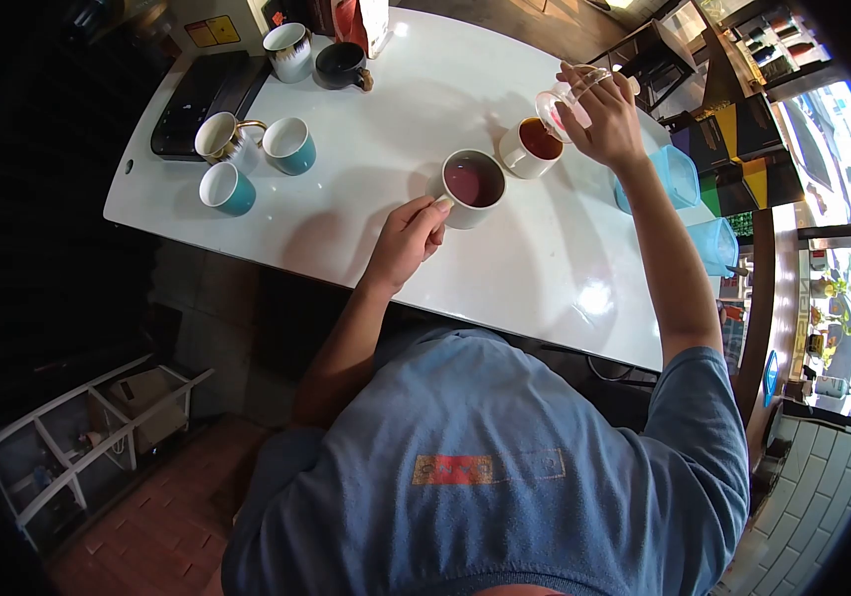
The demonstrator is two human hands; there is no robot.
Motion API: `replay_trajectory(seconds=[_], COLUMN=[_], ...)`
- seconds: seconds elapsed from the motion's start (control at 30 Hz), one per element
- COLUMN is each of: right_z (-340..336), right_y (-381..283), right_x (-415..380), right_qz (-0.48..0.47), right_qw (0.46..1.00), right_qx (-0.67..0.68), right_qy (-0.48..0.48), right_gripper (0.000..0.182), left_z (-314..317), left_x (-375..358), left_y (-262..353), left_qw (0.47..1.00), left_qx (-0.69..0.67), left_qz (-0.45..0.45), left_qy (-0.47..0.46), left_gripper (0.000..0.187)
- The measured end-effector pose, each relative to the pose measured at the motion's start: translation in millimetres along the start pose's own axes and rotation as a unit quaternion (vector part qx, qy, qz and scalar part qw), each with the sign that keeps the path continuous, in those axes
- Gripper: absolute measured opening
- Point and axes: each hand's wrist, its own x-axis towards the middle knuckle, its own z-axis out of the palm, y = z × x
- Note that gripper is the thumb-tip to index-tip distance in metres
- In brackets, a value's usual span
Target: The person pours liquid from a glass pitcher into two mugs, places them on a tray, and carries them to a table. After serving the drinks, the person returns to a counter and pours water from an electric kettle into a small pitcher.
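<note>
Gripping of a round, pale-grey mug (475, 218) was effected by the curled left hand (409, 241), inside the glossy surface's near edge (545, 323). A transparent vessel (548, 107) was held tilted in the half-closed right hand (601, 119) at a white mug (518, 161), toward the right edge.

Black mug (338, 68) set beside white-and-gold mug (289, 62); teal cups (292, 155) placed near dark slab (205, 97); blue container (677, 177) seen at right.
</note>
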Motion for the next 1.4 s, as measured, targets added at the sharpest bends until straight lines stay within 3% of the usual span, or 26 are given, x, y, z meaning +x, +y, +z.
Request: replay_trajectory(seconds=[0.2,0.27,0.47,0.53,1.0,1.4], right_z=[-9.1,-14.2,-47.3,-64.1,-98.5,-84.5], right_y=[12.4,18.6,23.3,6.6,-66.7,-82.0], right_x=[-0.3,-1.2,15.4,27.9,55.0,46.2], right_qz=[0.035,0.099,0.107,0.097,-0.073,-0.118], right_qw=[0.998,0.993,0.988,0.989,0.991,0.988], right_qx=[0.03,0.041,0.099,0.095,0.099,0.096], right_qy=[0.041,0.041,0.056,0.056,0.042,-0.002], right_gripper=[0.041,0.042,0.044,0.037,0.045,0.056], left_z=[-0.4,1.1,6.1,7.8,20.2,19.7], left_x=[-1.5,-2.6,-0.7,-0.8,-6.0,-7.6], left_y=[-0.5,-0.3,1.6,2.2,17.3,23.9], left_qw=[1.0,1.0,1.0,1.0,0.999,0.999], left_qx=[0.001,-0.003,-0.003,-0.004,0.019,-0.006], left_qz=[-0.004,-0.001,-0.006,-0.01,-0.028,-0.026], left_qy=[-0.001,-0.004,-0.003,-0.013,-0.02,-0.021], left_gripper=[0.031,0.031,0.031,0.031,0.029,0.029])
